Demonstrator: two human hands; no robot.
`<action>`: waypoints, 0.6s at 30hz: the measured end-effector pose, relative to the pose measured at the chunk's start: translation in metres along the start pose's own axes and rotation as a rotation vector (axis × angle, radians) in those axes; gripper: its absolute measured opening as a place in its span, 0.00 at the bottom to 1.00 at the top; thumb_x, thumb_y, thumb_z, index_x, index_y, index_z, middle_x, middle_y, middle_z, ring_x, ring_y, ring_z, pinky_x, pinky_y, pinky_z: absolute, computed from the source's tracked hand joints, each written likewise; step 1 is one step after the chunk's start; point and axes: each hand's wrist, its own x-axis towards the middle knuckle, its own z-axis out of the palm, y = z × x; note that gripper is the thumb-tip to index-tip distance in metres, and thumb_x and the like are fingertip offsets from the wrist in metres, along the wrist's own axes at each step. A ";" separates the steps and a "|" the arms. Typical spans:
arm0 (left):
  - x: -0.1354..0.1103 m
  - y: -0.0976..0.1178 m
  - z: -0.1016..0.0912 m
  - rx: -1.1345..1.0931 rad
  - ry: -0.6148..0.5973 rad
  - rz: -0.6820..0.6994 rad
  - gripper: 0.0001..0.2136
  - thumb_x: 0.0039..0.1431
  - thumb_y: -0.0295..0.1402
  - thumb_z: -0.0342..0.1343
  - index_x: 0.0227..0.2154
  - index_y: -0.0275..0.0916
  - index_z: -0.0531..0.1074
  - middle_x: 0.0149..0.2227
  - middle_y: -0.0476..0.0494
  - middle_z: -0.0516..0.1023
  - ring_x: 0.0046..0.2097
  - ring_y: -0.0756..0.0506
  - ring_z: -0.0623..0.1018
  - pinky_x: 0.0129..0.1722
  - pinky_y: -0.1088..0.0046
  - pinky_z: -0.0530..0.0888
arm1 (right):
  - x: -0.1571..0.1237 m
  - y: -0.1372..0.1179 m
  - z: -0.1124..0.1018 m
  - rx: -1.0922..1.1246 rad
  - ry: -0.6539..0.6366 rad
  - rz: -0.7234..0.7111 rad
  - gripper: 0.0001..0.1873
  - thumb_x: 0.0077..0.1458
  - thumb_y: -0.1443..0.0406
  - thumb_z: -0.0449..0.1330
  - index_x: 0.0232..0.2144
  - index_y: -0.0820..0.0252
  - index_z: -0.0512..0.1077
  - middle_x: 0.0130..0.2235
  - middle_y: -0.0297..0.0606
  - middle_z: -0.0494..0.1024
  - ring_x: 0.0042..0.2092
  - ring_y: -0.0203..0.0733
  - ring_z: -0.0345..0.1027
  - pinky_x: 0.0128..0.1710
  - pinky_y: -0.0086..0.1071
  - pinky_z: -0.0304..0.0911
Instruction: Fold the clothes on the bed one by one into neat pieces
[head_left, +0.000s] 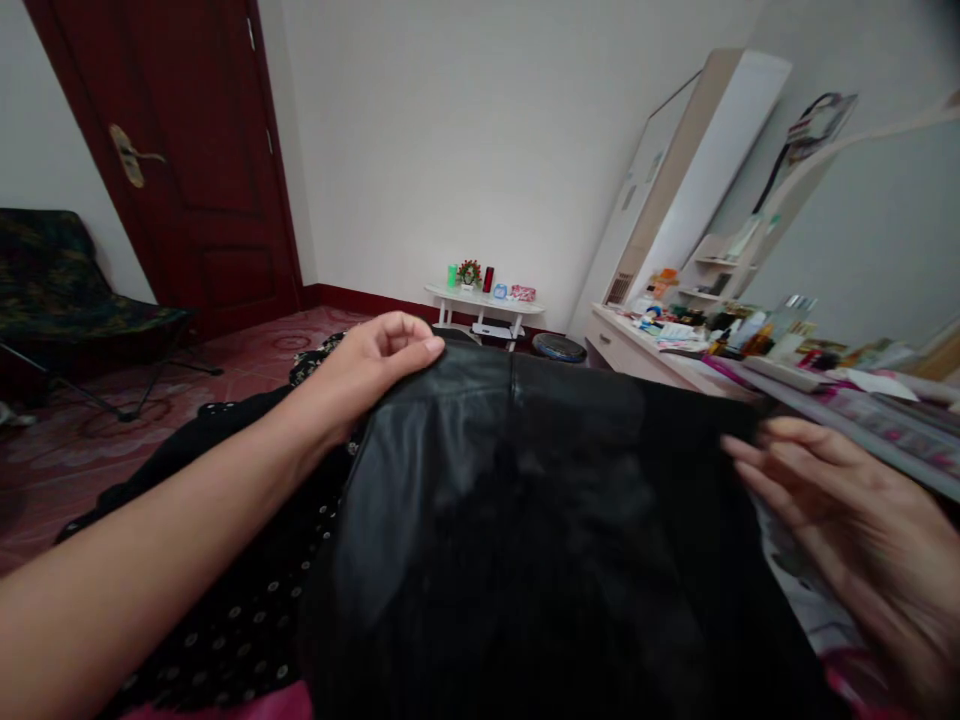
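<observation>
White wall (465, 120) is forming the background at upper centre, and is being bordered at upper left by a dark red door (180, 160) and at upper right by a tall white cabinet (731, 130). On the dressing table (630, 345), right of centre, bottles (757, 340) and other small items are being crowded together in front of a mirror (885, 220); the contents of the bottles are not being resolved. On the small white table (446, 294), at centre, a white pot (467, 287) is being filled by red-and-green flowers (470, 270); it is being flanked by a green cylinder (452, 276) and a dark red one, and a patterned box (523, 293) is being displayed at the table's right end.

At lower centre, a black leather-like garment (517, 480) is being held up between the two hands, its upper edge being stretched across the frame. Its upper left corner is being pinched between the thumb and curled fingers of the left hand (394, 350). Its upper right corner is being met by the bent fingers of the right hand (840, 490); these are being blurred, and whether they are clamped cannot be told.

Black dotted fabric (247, 600) is being shown beneath the left forearm. Reddish patterned floor (262, 345) is being exposed at left, where a camouflage-patterned folding chair (60, 275) is being supported on thin legs.
</observation>
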 end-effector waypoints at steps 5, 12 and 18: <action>0.007 -0.060 0.027 0.301 -0.235 0.033 0.22 0.57 0.41 0.53 0.52 0.40 0.62 0.54 0.37 0.65 0.52 0.41 0.70 0.53 0.59 0.67 | 0.002 0.055 0.025 -0.261 -0.297 0.129 0.27 0.48 0.51 0.61 0.50 0.52 0.65 0.59 0.43 0.65 0.59 0.52 0.61 0.55 0.44 0.64; -0.086 -0.079 0.042 0.688 -0.689 0.017 0.39 0.44 0.43 0.65 0.60 0.45 0.56 0.57 0.38 0.62 0.57 0.36 0.66 0.55 0.58 0.65 | -0.053 0.140 0.013 -0.948 -0.641 -0.045 0.39 0.40 0.63 0.63 0.58 0.50 0.61 0.60 0.41 0.62 0.58 0.51 0.60 0.54 0.39 0.61; -0.091 -0.047 0.045 0.855 -0.745 0.042 0.13 0.53 0.29 0.56 0.43 0.43 0.67 0.41 0.44 0.70 0.41 0.42 0.74 0.40 0.67 0.70 | -0.057 0.130 0.028 -0.960 -0.667 -0.049 0.04 0.51 0.62 0.56 0.27 0.56 0.65 0.30 0.34 0.71 0.33 0.39 0.67 0.35 0.29 0.61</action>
